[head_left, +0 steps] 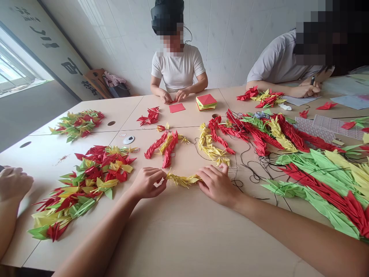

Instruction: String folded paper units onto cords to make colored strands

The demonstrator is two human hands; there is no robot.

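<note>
A short string of yellow folded paper cranes (182, 179) lies on the beige table (178, 231) between my two hands. My left hand (147, 182) pinches its left end, fingers closed. My right hand (216, 185) grips its right end, fingers curled over it. Black thread (253, 169) trails away to the right of my right hand. Further strings of red and yellow cranes (167, 146) lie just beyond.
A heap of loose red, yellow and green cranes (83, 184) lies left; long strung garlands (317, 169) fill the right. A person in white opposite folds red paper (177, 107) beside a paper stack (206, 102). Another person sits far right; someone's hand (13, 184) rests at the left edge.
</note>
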